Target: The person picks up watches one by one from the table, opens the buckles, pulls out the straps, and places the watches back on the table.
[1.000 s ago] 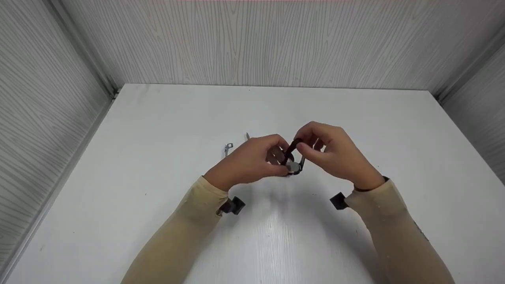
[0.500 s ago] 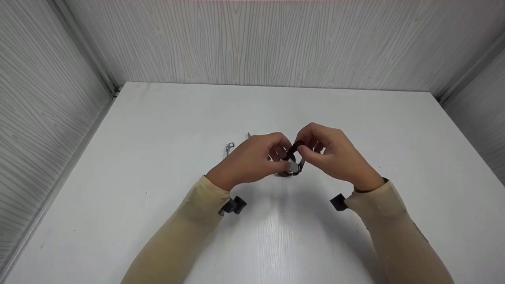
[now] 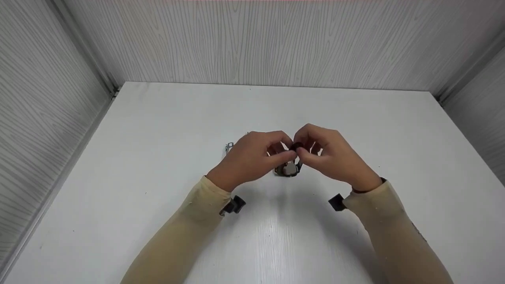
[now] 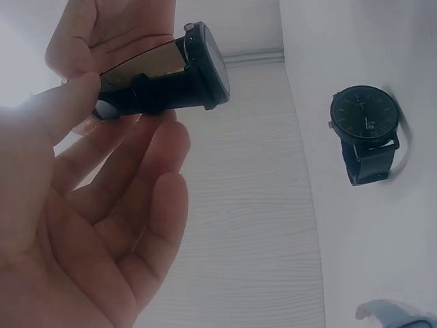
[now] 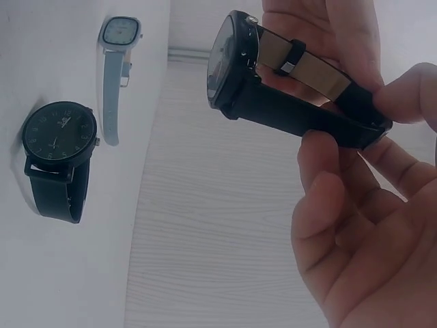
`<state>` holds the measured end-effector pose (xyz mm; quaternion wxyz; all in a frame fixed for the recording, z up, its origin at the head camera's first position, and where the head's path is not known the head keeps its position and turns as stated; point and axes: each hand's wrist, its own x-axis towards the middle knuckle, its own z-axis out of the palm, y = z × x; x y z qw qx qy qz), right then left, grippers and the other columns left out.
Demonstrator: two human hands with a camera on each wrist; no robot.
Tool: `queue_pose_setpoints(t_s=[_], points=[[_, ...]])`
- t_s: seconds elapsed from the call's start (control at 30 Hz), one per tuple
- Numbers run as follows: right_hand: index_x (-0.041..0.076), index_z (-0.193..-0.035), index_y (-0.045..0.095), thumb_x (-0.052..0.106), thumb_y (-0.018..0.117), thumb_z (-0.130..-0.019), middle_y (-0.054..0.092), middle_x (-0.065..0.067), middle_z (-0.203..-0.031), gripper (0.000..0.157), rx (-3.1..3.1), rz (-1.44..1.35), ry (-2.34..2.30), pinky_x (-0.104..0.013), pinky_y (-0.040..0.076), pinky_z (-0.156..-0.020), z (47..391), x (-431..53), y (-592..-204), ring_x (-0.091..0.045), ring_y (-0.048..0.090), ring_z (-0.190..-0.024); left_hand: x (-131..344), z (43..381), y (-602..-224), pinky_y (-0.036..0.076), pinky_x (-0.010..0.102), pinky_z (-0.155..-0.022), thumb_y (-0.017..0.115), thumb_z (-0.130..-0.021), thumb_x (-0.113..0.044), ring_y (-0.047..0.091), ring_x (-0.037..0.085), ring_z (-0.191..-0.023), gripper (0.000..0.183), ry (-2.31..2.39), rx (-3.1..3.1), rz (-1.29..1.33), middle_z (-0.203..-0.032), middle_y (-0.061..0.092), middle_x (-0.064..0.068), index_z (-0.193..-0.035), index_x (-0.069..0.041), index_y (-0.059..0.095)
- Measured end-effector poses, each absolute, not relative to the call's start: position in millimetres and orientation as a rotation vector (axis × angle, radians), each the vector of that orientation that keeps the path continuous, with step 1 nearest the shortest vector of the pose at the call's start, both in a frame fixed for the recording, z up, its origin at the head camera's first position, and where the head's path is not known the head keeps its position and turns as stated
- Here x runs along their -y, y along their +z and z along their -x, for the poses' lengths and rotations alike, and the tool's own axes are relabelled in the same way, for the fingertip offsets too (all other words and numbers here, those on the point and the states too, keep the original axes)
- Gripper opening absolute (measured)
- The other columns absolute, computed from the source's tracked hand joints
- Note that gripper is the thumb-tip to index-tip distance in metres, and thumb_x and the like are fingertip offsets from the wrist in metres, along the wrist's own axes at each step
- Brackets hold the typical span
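A black wristwatch with a tan-lined strap hangs between my two hands above the white table. My left hand and right hand meet fingertip to fingertip at the strap's ends, farthest from the watch case. In the right wrist view, my right thumb and fingers pinch the strap end, while the left fingers lie behind the strap. The left wrist view shows my left thumb and fingers on that same end of the strap. How the two ends are joined is hidden by fingers.
On the table sits another black watch with a looped strap. Near it lies a pale blue watch with its strap stretched out. White wood-grain panels enclose the table at the back and sides.
My left fingers have left the watch case and moved right and up to the strap end by the right hand. The dark strap is now mostly covered by fingertips in the head view.
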<state>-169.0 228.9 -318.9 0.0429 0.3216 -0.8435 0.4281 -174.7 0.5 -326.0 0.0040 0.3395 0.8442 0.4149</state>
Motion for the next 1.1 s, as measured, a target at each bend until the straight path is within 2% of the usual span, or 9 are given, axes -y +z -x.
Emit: queue_pose_setpoints(t_s=[0.13,0.3,0.67,0.93,1.1], points=[[0.013,-0.100,0.069,-0.002,0.065,-0.094,0.069,0.008,-0.094,0.017,2.575,-0.986,1.311,-0.030,0.051,-0.067,169.0,-228.7,-319.0,-0.016,0.062,-0.076,-0.3,175.7,-327.0,0.053,0.028,-0.070,0.067,-0.101,-0.036,0.065,-0.002,-0.079,0.014,1.326,-2.641,-1.087,-0.085,0.072,-0.017,-0.104,-0.024,0.073],[0.013,-0.100,0.068,-0.003,0.064,-0.093,0.068,0.008,-0.091,0.018,2.566,-0.980,1.317,-0.033,0.051,-0.065,168.3,-228.2,-319.3,-0.017,0.061,-0.076,-0.9,176.7,-327.4,0.056,0.026,-0.073,0.068,-0.101,-0.030,0.066,0.000,-0.085,0.011,1.431,-2.538,-1.106,-0.089,0.072,-0.013,-0.102,-0.020,0.072],[0.014,-0.100,0.070,-0.001,0.066,-0.094,0.070,0.007,-0.091,0.017,2.516,-0.936,1.330,-0.030,0.047,-0.059,167.4,-226.6,-321.4,-0.017,0.062,-0.078,-5.1,176.3,-331.2,0.057,0.028,-0.074,0.066,-0.098,-0.024,0.067,0.005,-0.082,0.008,1.571,-2.498,-1.022,-0.088,0.072,-0.010,-0.099,-0.020,0.072],[0.014,-0.105,0.071,0.003,0.070,-0.096,0.070,0.010,-0.099,0.015,2.473,-0.904,1.277,-0.030,0.049,-0.067,168.5,-226.9,-320.5,-0.014,0.064,-0.086,-8.3,177.2,-333.5,0.055,0.034,-0.084,0.068,-0.098,-0.024,0.068,0.005,-0.089,0.012,1.694,-2.515,-0.926,-0.092,0.073,-0.009,-0.109,-0.019,0.070],[0.012,-0.106,0.069,0.002,0.069,-0.095,0.067,0.008,-0.102,0.015,2.454,-0.916,1.234,-0.031,0.052,-0.072,168.7,-225.2,-319.1,-0.012,0.063,-0.092,-9.0,179.3,-334.3,0.055,0.037,-0.086,0.070,-0.097,-0.021,0.067,0.003,-0.095,0.008,1.741,-2.568,-1.019,-0.094,0.073,-0.015,-0.105,-0.022,0.071]])
